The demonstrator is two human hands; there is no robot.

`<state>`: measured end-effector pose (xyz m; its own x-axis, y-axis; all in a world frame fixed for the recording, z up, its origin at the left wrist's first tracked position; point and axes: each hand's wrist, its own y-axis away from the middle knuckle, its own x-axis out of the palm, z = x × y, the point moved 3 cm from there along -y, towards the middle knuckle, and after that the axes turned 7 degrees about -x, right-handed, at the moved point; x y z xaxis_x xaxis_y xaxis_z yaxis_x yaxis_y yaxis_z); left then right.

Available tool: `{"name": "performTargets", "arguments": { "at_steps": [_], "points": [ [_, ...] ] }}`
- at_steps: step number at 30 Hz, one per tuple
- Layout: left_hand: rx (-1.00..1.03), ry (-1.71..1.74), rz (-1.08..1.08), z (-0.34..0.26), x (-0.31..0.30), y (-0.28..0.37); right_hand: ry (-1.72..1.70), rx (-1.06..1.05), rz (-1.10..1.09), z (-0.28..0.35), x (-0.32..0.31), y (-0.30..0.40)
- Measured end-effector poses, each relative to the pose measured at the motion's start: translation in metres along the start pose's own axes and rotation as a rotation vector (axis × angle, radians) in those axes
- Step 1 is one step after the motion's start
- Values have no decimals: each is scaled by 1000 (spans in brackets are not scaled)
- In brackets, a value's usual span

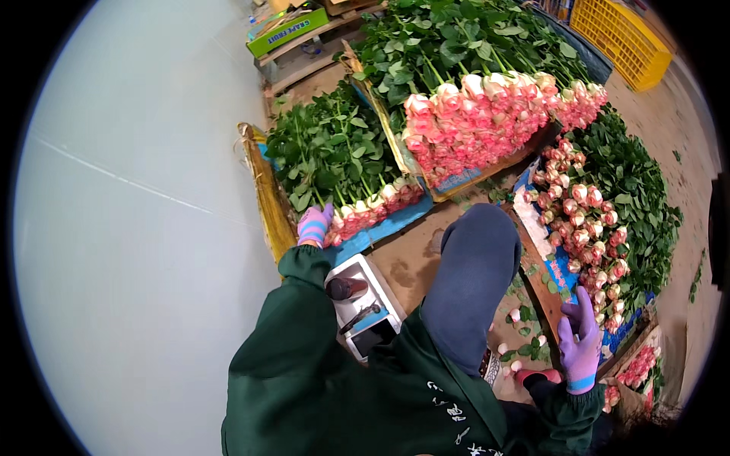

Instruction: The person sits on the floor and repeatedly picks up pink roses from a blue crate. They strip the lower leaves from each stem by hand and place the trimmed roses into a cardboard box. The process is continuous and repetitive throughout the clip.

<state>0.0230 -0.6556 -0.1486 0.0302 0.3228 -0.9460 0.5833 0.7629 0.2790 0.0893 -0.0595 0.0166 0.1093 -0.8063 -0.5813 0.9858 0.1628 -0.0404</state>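
Observation:
My left hand (314, 223), in a purple and blue knit glove, is at the left end of a row of pink and white roses (370, 210) in the left wooden crate. Its fingers are partly hidden among stems and blooms, so its grip does not show. My right hand (580, 341), gloved alike, is apart from it at the lower right, fingers spread and holding nothing. Beside it lie loosely spread roses (579, 222) with pale pink blooms, their leaves to the right. A large stack of pink roses (479, 125) fills the crate ahead.
A white tray (393, 302) by my left side holds a dark cup, a black-handled tool and a phone. A yellow plastic crate (621, 40) stands at the upper right, a green cardboard box (288, 31) on a pallet at the top. Fallen petals and leaves lie near my foot; a pale wall is left.

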Motion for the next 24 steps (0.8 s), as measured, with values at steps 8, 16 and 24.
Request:
{"name": "performTargets", "arguments": {
  "at_steps": [8,16,24],
  "points": [
    [288,-408,-137,-60,-44,45,73,340,-76,-105,-52,42],
    [1482,50,321,-307,-126,396,286,846,-176,-305,-126,75],
    [2206,-332,404,-395,-66,548,122,924,-683,-437,-155,63]
  ]
}}
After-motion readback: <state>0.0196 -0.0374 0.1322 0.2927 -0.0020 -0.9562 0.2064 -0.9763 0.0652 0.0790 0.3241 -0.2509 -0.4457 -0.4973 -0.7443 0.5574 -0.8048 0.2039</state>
